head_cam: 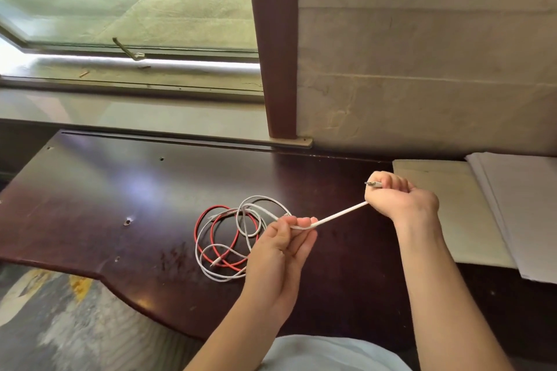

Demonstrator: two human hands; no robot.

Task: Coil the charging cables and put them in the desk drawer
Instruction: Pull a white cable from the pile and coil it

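Centre-right of frame | right hand (398,197) grips white cable (340,214) plug end; left hand (289,235) pinches cable | step: starting first coil | next: loop slack clear of red cable (211,220)

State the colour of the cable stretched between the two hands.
White cable, clearest in the head view.

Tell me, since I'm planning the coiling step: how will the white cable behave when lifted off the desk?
Probably floppy: the white cable runs straight only between right hand and left hand, lying looped elsewhere. Likely to drag the red cable, whose loops overlap it.
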